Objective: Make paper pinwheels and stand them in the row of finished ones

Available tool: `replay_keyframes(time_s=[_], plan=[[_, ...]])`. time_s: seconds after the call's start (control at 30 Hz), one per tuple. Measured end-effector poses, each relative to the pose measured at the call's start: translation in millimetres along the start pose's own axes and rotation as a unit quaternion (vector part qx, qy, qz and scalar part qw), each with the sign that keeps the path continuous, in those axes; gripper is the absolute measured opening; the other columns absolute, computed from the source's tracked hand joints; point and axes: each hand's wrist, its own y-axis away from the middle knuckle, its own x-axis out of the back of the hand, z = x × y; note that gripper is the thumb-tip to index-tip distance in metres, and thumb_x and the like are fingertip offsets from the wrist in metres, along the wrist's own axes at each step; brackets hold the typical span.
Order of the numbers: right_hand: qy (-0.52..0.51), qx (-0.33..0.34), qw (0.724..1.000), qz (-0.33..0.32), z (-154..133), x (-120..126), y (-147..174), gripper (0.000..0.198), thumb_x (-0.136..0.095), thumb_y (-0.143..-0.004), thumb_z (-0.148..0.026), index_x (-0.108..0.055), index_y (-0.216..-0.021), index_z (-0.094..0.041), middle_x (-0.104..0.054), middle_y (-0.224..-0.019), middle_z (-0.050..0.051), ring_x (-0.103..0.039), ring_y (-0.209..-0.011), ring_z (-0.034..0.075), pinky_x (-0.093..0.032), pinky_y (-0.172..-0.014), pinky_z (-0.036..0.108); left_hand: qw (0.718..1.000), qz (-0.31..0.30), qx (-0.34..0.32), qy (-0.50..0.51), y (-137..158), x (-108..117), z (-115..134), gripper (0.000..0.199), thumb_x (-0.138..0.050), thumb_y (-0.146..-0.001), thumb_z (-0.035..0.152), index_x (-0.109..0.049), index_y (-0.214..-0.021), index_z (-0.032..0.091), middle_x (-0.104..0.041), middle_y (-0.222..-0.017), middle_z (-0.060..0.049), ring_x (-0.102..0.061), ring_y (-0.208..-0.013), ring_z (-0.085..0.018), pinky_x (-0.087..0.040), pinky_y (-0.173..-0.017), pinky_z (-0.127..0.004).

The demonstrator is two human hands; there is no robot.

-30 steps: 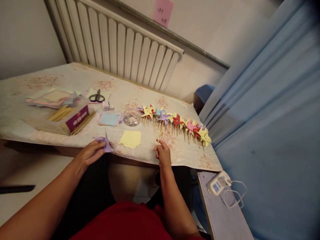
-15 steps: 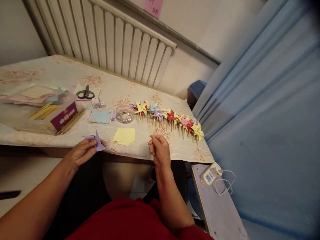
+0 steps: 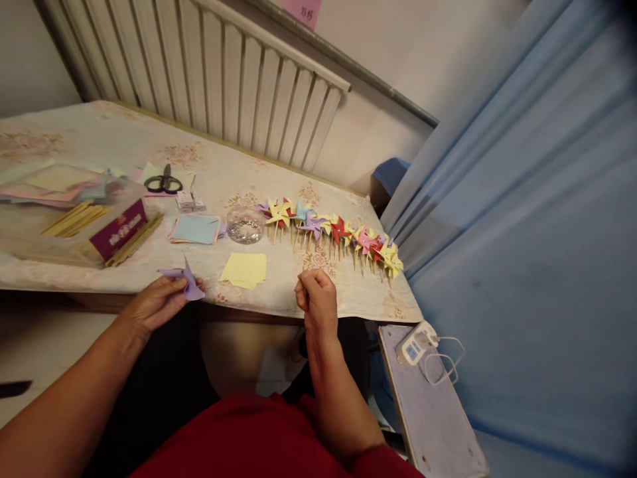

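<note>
Pinching one purple paper pinwheel [image 3: 192, 287]

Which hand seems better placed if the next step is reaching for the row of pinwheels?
Probably the right hand: it is nearer the row of pinwheels, though curled closed. The left hand is farther off and grips a folded purple paper.

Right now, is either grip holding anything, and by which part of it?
The left grip holds a folded purple paper, pinched on the side nearest the wrist. The right grip is closed; whether anything is in it cannot be told.
</note>
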Motion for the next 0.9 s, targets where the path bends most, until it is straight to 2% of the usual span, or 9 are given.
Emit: replay_keyframes(time_s=[0.37,0.9], plan=[[0.0,0.013,1.0,0.005,5,0,-2,0.021,-0.066,-0.072,-0.03,-0.051,-0.062,-0.02,-0.051,-0.048,-0.008,-0.029,-0.035,0.003,-0.016,-0.036,0.019,1.0,0.002,0.005,0.01,-1,2,-1,0.014,-0.067,-0.072,-0.002,-0.066,-0.077,0.011,-0.074,-0.073,-0.006,-0.07,-0.071,-0.017,-0.062,-0.078,-0.031],[-0.002,0.007,1.0,0.022,11,2,-4,0.023,-0.065,-0.074,-0.033,-0.05,-0.063,-0.02,-0.046,-0.045,-0.01,-0.026,-0.033,0.002,-0.013,-0.036,0.019,1.0,0.002,-0.003,0.008,3,-4,1,0.016,-0.069,-0.068,-0.003,-0.067,-0.078,0.01,-0.074,-0.072,-0.009,-0.071,-0.066,-0.018,-0.063,-0.069,-0.029]])
